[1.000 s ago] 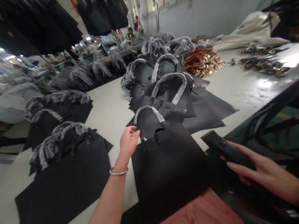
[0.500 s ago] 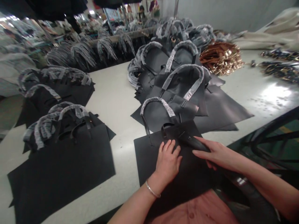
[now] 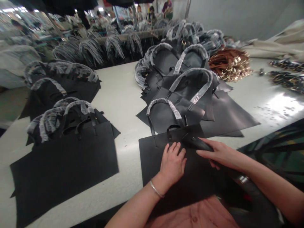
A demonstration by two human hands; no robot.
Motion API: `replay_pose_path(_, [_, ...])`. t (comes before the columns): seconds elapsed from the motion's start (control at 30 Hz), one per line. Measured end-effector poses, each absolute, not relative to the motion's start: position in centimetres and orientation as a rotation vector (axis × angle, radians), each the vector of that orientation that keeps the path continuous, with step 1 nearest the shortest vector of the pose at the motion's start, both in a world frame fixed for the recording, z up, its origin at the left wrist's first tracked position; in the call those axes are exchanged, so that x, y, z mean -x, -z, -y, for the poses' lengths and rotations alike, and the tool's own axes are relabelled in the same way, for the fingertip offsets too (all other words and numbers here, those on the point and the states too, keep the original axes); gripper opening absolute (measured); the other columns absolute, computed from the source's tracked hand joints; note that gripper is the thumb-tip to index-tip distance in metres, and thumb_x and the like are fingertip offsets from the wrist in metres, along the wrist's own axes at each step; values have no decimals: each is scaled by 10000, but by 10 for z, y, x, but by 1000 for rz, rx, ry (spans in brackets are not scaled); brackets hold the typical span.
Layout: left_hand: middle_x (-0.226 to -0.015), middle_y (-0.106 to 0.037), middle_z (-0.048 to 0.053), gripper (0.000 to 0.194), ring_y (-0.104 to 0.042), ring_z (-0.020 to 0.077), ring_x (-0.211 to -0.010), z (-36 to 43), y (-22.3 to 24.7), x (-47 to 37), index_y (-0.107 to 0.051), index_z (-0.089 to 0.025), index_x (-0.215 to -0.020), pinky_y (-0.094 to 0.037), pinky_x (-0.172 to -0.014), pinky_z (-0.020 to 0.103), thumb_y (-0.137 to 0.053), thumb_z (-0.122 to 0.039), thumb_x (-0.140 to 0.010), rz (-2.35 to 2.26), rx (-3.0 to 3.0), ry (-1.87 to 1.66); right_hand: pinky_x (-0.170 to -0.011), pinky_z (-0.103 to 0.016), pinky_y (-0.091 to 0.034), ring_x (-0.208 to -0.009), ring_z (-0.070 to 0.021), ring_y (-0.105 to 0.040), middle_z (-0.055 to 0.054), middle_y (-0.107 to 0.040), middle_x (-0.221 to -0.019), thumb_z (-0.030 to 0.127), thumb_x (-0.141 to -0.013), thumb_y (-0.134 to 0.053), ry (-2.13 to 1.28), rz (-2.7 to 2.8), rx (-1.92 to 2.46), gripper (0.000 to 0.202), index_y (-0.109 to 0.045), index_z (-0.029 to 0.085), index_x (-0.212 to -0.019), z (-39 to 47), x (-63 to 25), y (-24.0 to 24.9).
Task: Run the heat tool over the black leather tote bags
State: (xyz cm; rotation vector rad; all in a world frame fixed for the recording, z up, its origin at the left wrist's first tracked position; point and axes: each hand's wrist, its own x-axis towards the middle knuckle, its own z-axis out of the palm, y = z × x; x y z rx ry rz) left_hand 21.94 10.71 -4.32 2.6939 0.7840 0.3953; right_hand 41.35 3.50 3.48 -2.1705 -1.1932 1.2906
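Note:
My left hand (image 3: 173, 161) lies with fingers spread, palm down on a black leather bag panel (image 3: 152, 158) at the table's front edge. A bracelet circles that wrist. My right hand (image 3: 217, 152) is closed around a black tube-shaped tool (image 3: 198, 144), its tip at the panel's upper part near a slit. Behind this hand a thick black curved piece with a silver ring (image 3: 242, 179) runs down to the right; I cannot make out whether they are one thing. A small black strap loop (image 3: 171, 130) and a plastic-wrapped handle (image 3: 163, 103) stand at the panel's top edge.
More black bag panels with wrapped handles (image 3: 192, 84) are heaped beyond my hands. A second stack (image 3: 68, 171) lies at left. Brown straps with gold hardware (image 3: 229, 65) and dark straps (image 3: 287, 80) are at right. Bundled handles (image 3: 90, 52) hang behind the table (image 3: 118, 85).
The view has shifted slightly, so the scene sits a little farther right in it. Both hands keep nearly the same place on the panel, and the tool's tip stays near the slit.

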Motion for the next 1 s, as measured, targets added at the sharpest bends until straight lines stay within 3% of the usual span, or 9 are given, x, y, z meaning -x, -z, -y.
replay_pose_path(0.17, [-1438, -402, 88, 380, -328, 237, -1350, -101, 50, -215, -464, -200, -1320, -316, -1131, 440, -478, -256, -945, -756, -2726, -432, -466, -215, -492, -453, -162, -632, 64, -605, -483, 477, -842, -595, -874, 1376, 2161, 694, -352, 240, -1447, -52, -395, -47])
replay_pose_path(0.4, [-1300, -543, 99, 297, -450, 216, -1257, -90, 70, -204, -536, -112, -1212, -385, -1092, 343, -429, -141, -937, -567, -2711, -582, -370, -171, -435, -444, -148, -618, 46, -624, -530, 374, -843, -581, -1401, 1444, 2063, 639, -386, 223, -1433, -61, -383, -52])
replay_pose_path(0.53, [-1225, -581, 115, 282, -495, 221, -1205, -93, 68, -203, -551, -88, -1166, -365, -1103, 322, -445, -128, -908, -483, -2693, -584, -375, -175, -445, -448, -136, -606, 24, -643, -605, 453, -842, -578, -1459, 1489, 2012, 588, -474, 203, -1364, -83, -374, -51])
replay_pose_path(0.73, [-1243, -575, 100, 289, -494, 205, -1210, -94, 64, -201, -550, -107, -1160, -341, -1119, 310, -462, -144, -887, -528, -2613, -606, -373, -171, -443, -443, -125, -593, 12, -653, -645, 443, -835, -594, -1547, 1522, 2023, 633, -438, 187, -1392, -97, -377, -57])
replay_pose_path(0.9, [-1270, -560, 129, 357, -498, 221, -1204, -93, 65, -202, -522, -82, -1191, -361, -1104, 326, -514, -157, -841, -479, -2635, -601, -361, -149, -424, -416, -110, -558, 33, -594, -552, 456, -845, -587, -1714, 1412, 2052, 559, -507, 194, -1332, -91, -385, -64])
replay_pose_path(1.0, [-1174, -602, 144, 295, -534, 233, -1145, -94, 61, -203, -555, -74, -1097, -392, -1069, 325, -548, -167, -818, -419, -2685, -575, -370, -158, -430, -430, -116, -559, 39, -593, -558, 460, -840, -601, -1706, 1470, 1967, 611, -464, 201, -1376, -100, -375, -61])
